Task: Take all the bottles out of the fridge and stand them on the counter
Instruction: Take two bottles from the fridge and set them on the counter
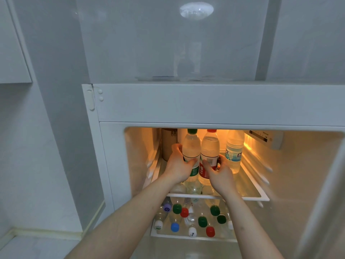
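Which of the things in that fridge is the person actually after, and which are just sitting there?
Part of the job:
- green-capped bottle, held by the left hand
- red-capped bottle, held by the right hand
- third bottle on the top shelf
- capped bottles on the lower shelf

Just there:
- brown canister
- control panel

This is a home kitchen. A small white household fridge [186, 103] stands open against plain pale walls [46, 128], its warm orange inner light glowing over a clear glass shelf with a white rim [261, 197]. Clear plastic drink bottles with green, red, blue and white caps [202, 221] crowd the lower shelf. A white cabinet door [13, 53] hangs at upper left.
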The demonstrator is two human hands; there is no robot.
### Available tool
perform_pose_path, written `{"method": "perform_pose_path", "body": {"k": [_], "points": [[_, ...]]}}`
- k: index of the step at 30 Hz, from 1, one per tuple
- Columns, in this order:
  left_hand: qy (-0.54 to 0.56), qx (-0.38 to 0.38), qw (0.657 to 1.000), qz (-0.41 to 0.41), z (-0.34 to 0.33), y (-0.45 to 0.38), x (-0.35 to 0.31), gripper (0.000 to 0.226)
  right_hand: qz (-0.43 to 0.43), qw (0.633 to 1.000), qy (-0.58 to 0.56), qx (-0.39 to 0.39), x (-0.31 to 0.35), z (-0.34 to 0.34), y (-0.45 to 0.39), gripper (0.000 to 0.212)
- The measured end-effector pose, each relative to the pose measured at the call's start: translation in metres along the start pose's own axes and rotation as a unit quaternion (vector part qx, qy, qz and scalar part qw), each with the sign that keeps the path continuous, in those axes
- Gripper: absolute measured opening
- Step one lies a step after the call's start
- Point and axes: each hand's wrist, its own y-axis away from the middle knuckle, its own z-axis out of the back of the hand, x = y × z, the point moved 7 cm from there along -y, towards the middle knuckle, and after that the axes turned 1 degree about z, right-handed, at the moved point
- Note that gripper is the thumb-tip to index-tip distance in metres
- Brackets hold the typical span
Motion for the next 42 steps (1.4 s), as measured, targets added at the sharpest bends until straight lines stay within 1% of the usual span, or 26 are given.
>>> {"method": "perform_pose_path", "body": {"k": [3, 6, 10, 13, 15, 18, 21, 25, 28, 30, 32, 33, 36, 42], "points": [[-0.033, -0.014, 0.998, -0.05, 0.007, 0.008, -0.003, 0.071, -0.001, 1.0, -0.006, -0.003, 0.002, 0.001, 0.009, 0.057], [-0.048, -0.034, 0.995, -0.079, 0.014, 0.018, -0.001, 0.071, 0.004, 1.0, -0.011, -0.018, 0.006, 0.006, 0.023, 0.061], [-0.026, -0.051, 0.995, -0.081, 0.021, 0.042, 0.006, 0.068, 0.021, 0.998, -0.025, -0.046, 0.013, 0.014, 0.049, 0.068], [0.008, -0.052, 0.995, -0.085, 0.032, 0.07, 0.005, 0.069, 0.048, 0.996, -0.029, -0.064, 0.019, 0.019, 0.071, 0.066], [0.009, -0.053, 0.994, -0.094, 0.041, 0.091, 0.002, 0.069, 0.066, 0.995, -0.038, -0.07, 0.026, 0.021, 0.086, 0.068], [0.013, -0.056, 0.994, -0.097, 0.062, 0.128, 0.001, 0.071, 0.075, 0.993, -0.05, -0.071, 0.04, 0.024, 0.115, 0.071], [0.039, -0.058, 0.994, -0.088, 0.088, 0.168, -0.001, 0.072, 0.087, 0.993, -0.056, -0.056, 0.057, 0.025, 0.144, 0.071], [0.08, -0.054, 0.993, -0.073, 0.13, 0.23, 0.004, 0.065, 0.083, 0.993, -0.082, -0.011, 0.082, 0.016, 0.19, 0.074], [0.09, -0.048, 0.994, -0.039, 0.161, 0.281, 0.013, 0.062, 0.086, 0.991, -0.096, 0.036, 0.101, 0.003, 0.226, 0.064], [0.081, -0.061, 0.995, -0.017, 0.184, 0.317, 0.024, 0.061, 0.085, 0.989, -0.102, 0.071, 0.11, -0.011, 0.253, 0.062], [0.061, -0.084, 0.994, 0.012, 0.204, 0.349, 0.042, 0.062, 0.079, 0.985, -0.103, 0.114, 0.116, -0.028, 0.278, 0.061], [0.053, -0.102, 0.993, 0.038, 0.22, 0.372, 0.055, 0.062, 0.075, 0.98, -0.103, 0.15, 0.12, -0.046, 0.296, 0.061], [0.037, -0.133, 0.986, 0.089, 0.244, 0.413, 0.078, 0.064, 0.077, 0.969, -0.113, 0.207, 0.123, -0.073, 0.328, 0.06], [-0.009, -0.239, 0.953, 0.184, 0.305, 0.506, 0.121, 0.066, 0.083, 0.92, -0.113, 0.366, 0.142, -0.159, 0.4, 0.057]]}}
